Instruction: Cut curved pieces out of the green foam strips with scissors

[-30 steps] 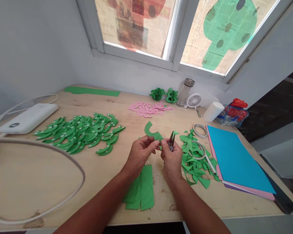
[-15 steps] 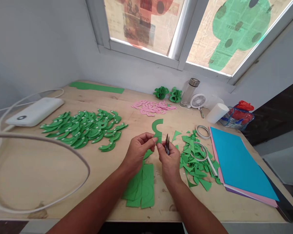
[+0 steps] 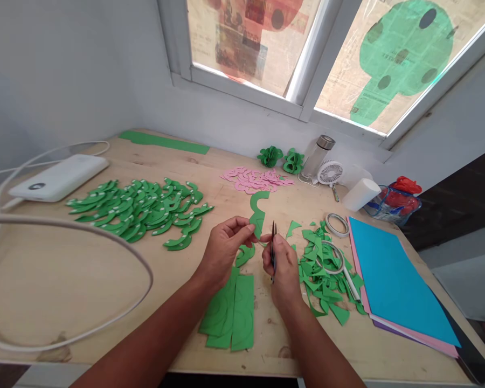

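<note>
Between the thumb and fingers of my left hand [image 3: 226, 242] is a curved green paper piece [image 3: 257, 213], held up over the table. My right hand [image 3: 283, 264] grips a pair of scissors [image 3: 273, 242] whose dark blades point away from me, just right of the paper. Below the left hand, another curved green piece [image 3: 244, 254] lies on the wood. Nearer to me are stacked green paper rectangles [image 3: 242, 312] with curved outlines on them. Green offcuts [image 3: 327, 291] are heaped to the right of my right hand.
Curved green pieces with white tabs [image 3: 141, 207] are piled at left, beside a power bank [image 3: 60, 178] and a looping white cable [image 3: 145, 269]. Pink cutouts [image 3: 254, 179] lie at the back. Tape rolls [image 3: 337, 224] and blue paper sheets [image 3: 400, 275] are at right.
The scissors have turned more upright and come slightly apart from the green piece. My right hand has shifted a little right and toward me. The camera view has tilted slightly.
</note>
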Demonstrator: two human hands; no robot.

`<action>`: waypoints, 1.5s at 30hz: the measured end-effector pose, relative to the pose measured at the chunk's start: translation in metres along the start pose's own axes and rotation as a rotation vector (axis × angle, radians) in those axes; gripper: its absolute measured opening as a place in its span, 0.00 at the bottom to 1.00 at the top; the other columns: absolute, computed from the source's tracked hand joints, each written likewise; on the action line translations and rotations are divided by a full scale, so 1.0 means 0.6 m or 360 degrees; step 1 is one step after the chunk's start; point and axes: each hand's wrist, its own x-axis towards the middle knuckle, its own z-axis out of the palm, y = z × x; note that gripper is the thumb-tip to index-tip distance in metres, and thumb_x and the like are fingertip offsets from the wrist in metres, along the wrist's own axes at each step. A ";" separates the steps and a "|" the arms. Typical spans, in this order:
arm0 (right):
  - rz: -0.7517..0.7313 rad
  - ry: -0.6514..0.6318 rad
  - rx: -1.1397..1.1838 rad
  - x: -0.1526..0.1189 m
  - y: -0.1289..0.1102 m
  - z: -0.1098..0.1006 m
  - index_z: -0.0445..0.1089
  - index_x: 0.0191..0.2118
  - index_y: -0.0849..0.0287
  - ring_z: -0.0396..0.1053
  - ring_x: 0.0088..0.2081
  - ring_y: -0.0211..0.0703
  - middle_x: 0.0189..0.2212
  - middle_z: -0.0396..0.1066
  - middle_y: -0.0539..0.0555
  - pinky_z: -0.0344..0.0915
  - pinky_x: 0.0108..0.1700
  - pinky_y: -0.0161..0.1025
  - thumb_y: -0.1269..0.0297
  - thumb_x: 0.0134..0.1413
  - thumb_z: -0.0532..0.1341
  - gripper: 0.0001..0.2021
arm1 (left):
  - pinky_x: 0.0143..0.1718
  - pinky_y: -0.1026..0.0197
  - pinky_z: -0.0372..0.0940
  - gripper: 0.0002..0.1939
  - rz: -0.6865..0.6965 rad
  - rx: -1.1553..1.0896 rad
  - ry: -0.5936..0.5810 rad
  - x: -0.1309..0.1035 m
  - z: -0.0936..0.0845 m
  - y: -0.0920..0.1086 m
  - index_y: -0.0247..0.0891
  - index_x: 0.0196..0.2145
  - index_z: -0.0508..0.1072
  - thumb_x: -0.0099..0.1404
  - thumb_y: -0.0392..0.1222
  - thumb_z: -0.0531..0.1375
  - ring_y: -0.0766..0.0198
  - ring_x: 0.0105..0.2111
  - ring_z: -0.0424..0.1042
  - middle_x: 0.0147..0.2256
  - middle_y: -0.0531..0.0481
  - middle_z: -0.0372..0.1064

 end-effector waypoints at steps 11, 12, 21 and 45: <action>0.0165 -0.0196 -0.0147 -0.002 0.003 0.000 0.70 0.27 0.61 0.44 0.16 0.31 0.12 0.52 0.43 0.41 0.18 0.32 0.40 0.54 0.57 0.26 | 0.29 0.63 0.61 0.07 0.0099 0.0185 -0.0092 0.000 -0.010 0.018 0.37 0.22 0.72 0.52 0.41 0.65 0.66 0.23 0.65 0.20 0.54 0.67; 0.0174 -0.0205 -0.0144 -0.002 0.003 0.000 0.70 0.27 0.62 0.44 0.16 0.31 0.12 0.52 0.43 0.41 0.18 0.32 0.40 0.54 0.57 0.26 | 0.29 0.63 0.60 0.06 0.0097 0.0201 -0.0093 0.000 -0.010 0.019 0.37 0.22 0.72 0.52 0.40 0.64 0.66 0.23 0.65 0.20 0.54 0.66; 0.0111 -0.0202 -0.0194 -0.002 0.003 0.001 0.70 0.27 0.61 0.44 0.16 0.32 0.12 0.51 0.42 0.40 0.18 0.33 0.41 0.54 0.57 0.25 | 0.27 0.63 0.60 0.05 0.0088 0.0177 -0.0109 0.000 -0.008 0.018 0.37 0.23 0.73 0.52 0.40 0.64 0.67 0.21 0.65 0.18 0.54 0.67; 0.0121 -0.0166 -0.0212 -0.001 0.007 0.004 0.68 0.27 0.61 0.43 0.16 0.30 0.11 0.51 0.42 0.39 0.19 0.34 0.42 0.55 0.57 0.24 | 0.26 0.63 0.61 0.05 0.0039 0.0112 -0.0137 -0.004 -0.004 0.017 0.36 0.23 0.70 0.52 0.38 0.63 0.68 0.19 0.66 0.17 0.56 0.66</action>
